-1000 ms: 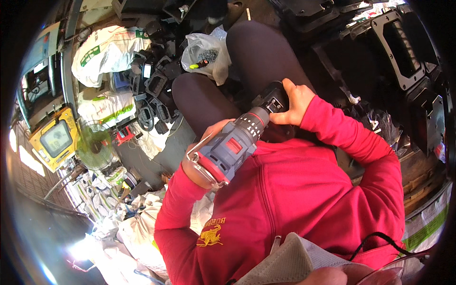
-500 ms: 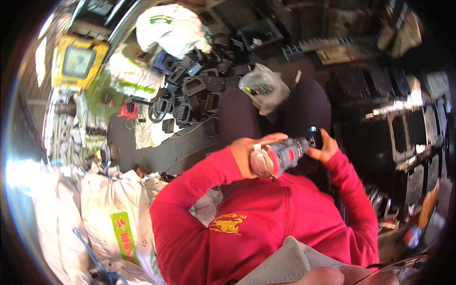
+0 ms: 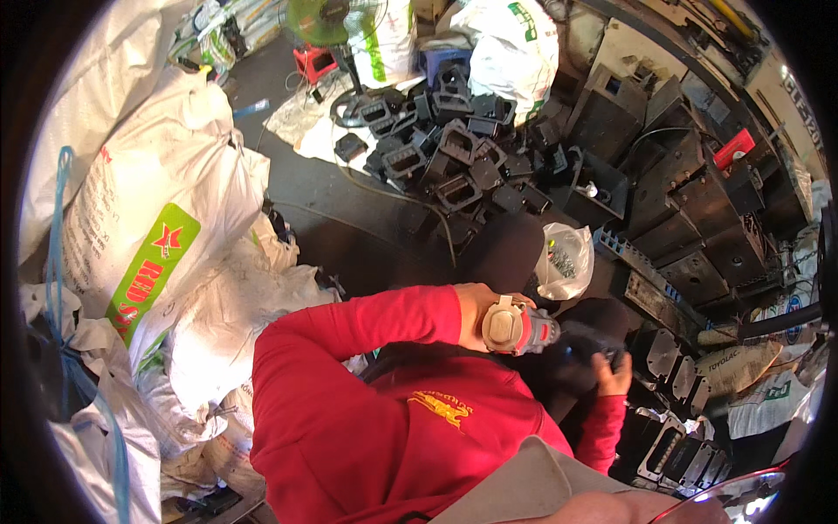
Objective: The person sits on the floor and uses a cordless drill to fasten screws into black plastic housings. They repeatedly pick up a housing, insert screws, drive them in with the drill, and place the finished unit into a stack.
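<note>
The person's left hand [image 3: 474,316] is gripping a grey-and-black power drill with red trim and a pale rounded rear cap [image 3: 524,330] — its visible fingers are curving over the near side of the body, and the rest of the grip is hiding behind the tool. The drill is sitting above the lap, just beyond the front of the red long-sleeved top [image 3: 397,345]. Its long axis is running nearly sideways, with the cap lying on the left and the front end pointing right and slightly down, toward the other hand.

The right hand [image 3: 614,377] is waiting near that front end, a little lower and farther right, with thumb and fingers standing up and somewhat apart. Something dark is showing between them, but blur and shadow are hiding it, so I cannot tell whether those fingers are closing on it or whether the drill is touching it. The left hand is clearly the nearer one to the drill — it is bearing the body, while the right is lying off the tip.

Beyond the knees, a translucent plastic bag [image 3: 580,278] is holding small grey metal pieces [image 3: 559,258]. A heap of black, open-framed housings [image 3: 458,144] is spreading farther out, and bulky white woven sacks [image 3: 196,188] are crowding the left side.
</note>
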Action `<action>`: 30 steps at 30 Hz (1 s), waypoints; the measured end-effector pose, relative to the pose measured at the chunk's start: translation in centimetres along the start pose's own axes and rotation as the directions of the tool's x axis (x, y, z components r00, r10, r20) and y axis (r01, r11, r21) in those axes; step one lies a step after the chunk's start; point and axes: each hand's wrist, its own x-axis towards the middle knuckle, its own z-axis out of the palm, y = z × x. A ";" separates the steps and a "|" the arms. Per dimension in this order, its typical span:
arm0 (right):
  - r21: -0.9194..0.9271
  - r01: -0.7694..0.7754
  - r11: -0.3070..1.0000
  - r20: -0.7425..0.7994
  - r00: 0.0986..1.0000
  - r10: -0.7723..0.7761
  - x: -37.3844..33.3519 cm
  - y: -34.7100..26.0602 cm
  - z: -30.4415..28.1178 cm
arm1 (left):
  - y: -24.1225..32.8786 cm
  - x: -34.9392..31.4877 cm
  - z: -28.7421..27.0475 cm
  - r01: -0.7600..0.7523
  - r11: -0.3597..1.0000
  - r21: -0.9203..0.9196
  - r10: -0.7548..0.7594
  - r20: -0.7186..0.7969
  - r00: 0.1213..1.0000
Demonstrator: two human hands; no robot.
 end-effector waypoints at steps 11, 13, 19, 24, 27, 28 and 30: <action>0.645 -0.268 0.716 0.251 0.959 0.133 2.2 -10.0 7.6 | -4.2 -1.1 -1.9 0.227 0.961 -0.159 -0.246 -0.105 0.964; 0.677 -0.347 0.649 0.337 0.930 0.146 2.9 -11.0 10.4 | -4.5 0.0 -3.7 0.243 0.749 -0.617 -0.323 -0.018 0.946; 0.710 -0.357 0.607 0.386 0.918 0.088 7.5 -7.0 17.1 | -5.2 2.0 -7.6 0.161 0.314 -0.936 -0.384 0.030 0.923; 0.467 -0.553 0.690 0.450 0.820 0.353 6.3 -0.3 17.7 | -15.2 3.3 -14.3 0.052 0.432 -0.901 -0.630 -0.260 0.732; 0.541 -0.541 0.644 0.452 0.833 0.320 4.8 2.3 17.5 | -24.8 5.7 -18.1 0.216 0.344 -0.914 -0.855 -0.209 0.475; 0.538 -0.581 0.611 0.475 0.808 0.349 4.4 2.9 17.3 | -27.9 6.9 -18.8 0.292 0.327 -0.899 -0.909 -0.215 0.357; 0.516 -0.665 0.540 0.490 0.746 0.451 3.8 3.4 16.9 | -33.4 8.8 -20.6 0.329 0.359 -0.873 -0.925 -0.285 0.252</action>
